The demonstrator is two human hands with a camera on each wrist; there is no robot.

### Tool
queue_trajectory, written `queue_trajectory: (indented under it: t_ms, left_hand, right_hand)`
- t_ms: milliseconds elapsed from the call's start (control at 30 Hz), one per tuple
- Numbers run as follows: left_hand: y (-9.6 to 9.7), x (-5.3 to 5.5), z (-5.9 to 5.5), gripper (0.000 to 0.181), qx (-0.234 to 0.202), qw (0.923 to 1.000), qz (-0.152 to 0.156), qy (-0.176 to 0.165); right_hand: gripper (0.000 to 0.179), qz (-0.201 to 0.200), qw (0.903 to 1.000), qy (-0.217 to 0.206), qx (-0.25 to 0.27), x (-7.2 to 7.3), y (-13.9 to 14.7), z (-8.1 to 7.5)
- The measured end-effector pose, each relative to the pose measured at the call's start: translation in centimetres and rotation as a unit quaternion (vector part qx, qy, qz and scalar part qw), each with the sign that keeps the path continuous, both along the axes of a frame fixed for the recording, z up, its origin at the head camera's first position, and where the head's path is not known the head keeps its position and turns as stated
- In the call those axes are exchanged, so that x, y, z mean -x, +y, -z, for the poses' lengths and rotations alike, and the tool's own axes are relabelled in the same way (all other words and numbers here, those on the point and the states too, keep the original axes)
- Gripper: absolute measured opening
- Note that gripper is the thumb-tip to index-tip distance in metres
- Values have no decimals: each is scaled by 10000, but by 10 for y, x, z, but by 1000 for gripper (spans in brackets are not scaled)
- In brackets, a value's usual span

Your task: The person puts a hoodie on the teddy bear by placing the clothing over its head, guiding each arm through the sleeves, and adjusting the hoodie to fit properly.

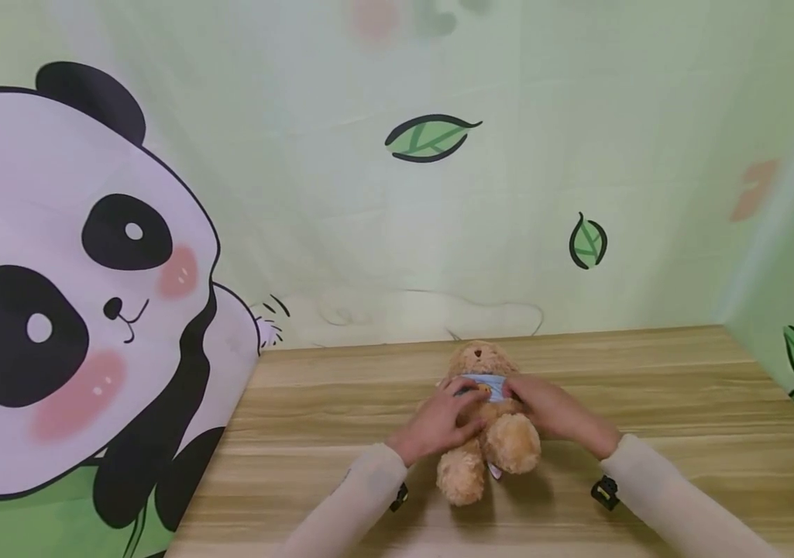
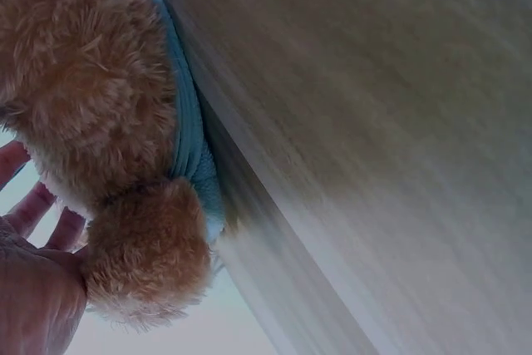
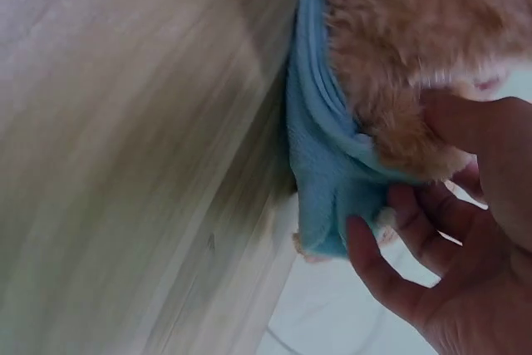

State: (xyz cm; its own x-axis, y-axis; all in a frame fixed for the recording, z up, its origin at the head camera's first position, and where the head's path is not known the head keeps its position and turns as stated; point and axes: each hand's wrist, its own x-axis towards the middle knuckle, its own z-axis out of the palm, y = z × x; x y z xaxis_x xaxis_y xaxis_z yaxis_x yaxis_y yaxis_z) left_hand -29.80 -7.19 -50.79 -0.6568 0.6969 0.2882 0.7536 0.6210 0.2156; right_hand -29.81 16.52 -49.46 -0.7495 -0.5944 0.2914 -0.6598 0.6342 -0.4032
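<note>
A light brown teddy bear (image 1: pixel 480 357) lies on its back, its head toward the wall and its fluffy feet toward me. A blue shirt (image 1: pixel 486 380) with a small orange patch is bunched about its upper body. My left hand (image 1: pixel 441 418) rests on the belly and shirt front, fingers spread; in the left wrist view its fingertips are hidden behind fur. My right hand (image 1: pixel 551 404) is at the bear's other side. In the right wrist view its thumb and fingers curl around the shirt's blue cloth (image 3: pixel 320 172) and the bear's arm.
The bear lies on a wood-grain table (image 1: pixel 313 434) whose back edge meets a pale green curtain (image 1: pixel 341 232). Printed on it are a large panda (image 1: pixel 152 325) and leaves. A small white tag (image 1: pixel 494 470) shows between the bear's legs.
</note>
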Motion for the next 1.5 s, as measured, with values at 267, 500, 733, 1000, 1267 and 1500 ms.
queue_trajectory:
  t_ms: [267,500,733,1000,1267,1500]
  left_hand:
    - [-3,0,-2,44,9,9995,-168,-250]
    - [-1,-3,-2,45,0,9997,-175,-165]
    - [-1,-2,-1,44,-95,9997,-180,-160]
    - [0,-4,0,45,-32,9993,-242,-288]
    - [5,2,-7,38,247,9992,-266,151]
    - [13,10,-11,41,749,9966,-77,330]
  right_hand:
    - [13,633,9931,926,-339,-10,-16,2]
    - [24,1467,9664,1984,-726,-14,-25,10]
    - [26,1062,9763,1689,-841,-9,-15,4]
    - [23,1153,9722,1742,-1060,-13,-16,2]
    - [28,1726,9654,1583,-1150,-11,-20,5]
    - [22,1879,9646,1545,-1014,-9,-14,10]
